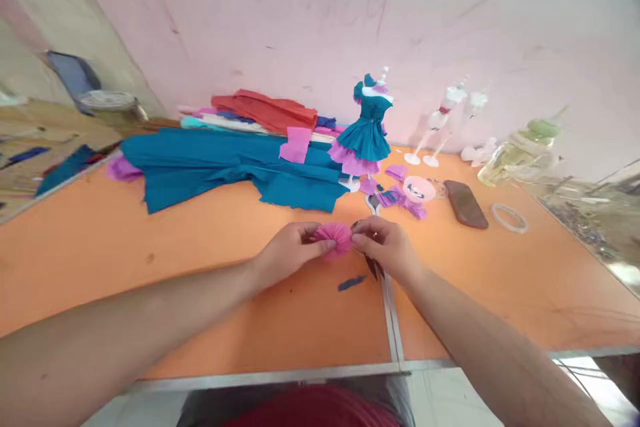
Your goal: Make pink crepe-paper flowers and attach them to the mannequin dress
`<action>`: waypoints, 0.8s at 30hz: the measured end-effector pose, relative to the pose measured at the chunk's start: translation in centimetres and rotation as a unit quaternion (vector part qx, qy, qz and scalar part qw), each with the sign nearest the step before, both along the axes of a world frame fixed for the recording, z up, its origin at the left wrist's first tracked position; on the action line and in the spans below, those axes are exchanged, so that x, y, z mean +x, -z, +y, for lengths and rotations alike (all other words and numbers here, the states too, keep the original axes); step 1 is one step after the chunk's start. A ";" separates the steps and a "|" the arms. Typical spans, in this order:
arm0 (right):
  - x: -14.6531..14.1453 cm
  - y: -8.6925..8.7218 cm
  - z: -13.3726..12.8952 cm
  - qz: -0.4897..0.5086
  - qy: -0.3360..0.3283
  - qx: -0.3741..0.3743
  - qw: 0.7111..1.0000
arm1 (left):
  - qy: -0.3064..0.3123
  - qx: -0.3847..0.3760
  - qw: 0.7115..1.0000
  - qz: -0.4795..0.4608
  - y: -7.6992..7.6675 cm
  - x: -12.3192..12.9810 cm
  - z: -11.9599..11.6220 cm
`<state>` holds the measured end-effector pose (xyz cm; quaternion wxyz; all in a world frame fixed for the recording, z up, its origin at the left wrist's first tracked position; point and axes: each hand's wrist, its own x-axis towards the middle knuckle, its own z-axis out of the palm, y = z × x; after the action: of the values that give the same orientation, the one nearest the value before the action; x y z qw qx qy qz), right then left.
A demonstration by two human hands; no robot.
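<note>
Between my two hands is a round, pleated piece of pink crepe paper (336,239), gathered toward its middle. My left hand (299,247) pinches its left side, thumb on the front. At its right edge, the fingers of my right hand (383,243) are closed on it. Scissors (373,267) lie partly hidden under my right hand, blades toward me. A small dark blue scrap (352,283) rests on the orange table (210,327) just below the pink piece. Behind stands a small dress form in a teal and pink paper dress (369,127).
Teal paper (200,167) spreads across the back left, with red paper (265,111) behind it. A pink bowl (419,189), brown phone-like object (466,204), white ring (509,218) and green-lidded jar (520,153) occupy the right. Two white stands (437,120) are near the wall.
</note>
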<state>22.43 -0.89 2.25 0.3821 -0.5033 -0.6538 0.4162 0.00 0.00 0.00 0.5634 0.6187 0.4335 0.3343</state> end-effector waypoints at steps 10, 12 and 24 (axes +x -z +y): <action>-0.4 -0.9 -0.4 -0.128 -0.018 0.031 0.991 | -0.006 -0.010 1.000 -0.002 -0.9 0.5 -0.3; -0.3 -1.2 -0.4 -0.134 -0.004 0.020 0.991 | 0.009 -0.004 1.000 -0.016 -1.0 0.6 -0.3; -0.3 -0.9 -0.4 -0.165 -0.033 0.085 0.982 | -0.015 -0.005 0.998 0.056 -1.0 0.4 -0.3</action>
<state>22.11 -1.33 3.13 0.2963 -0.5086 -0.7575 0.2823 0.37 -0.35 0.96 0.5357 0.6272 0.4757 0.3055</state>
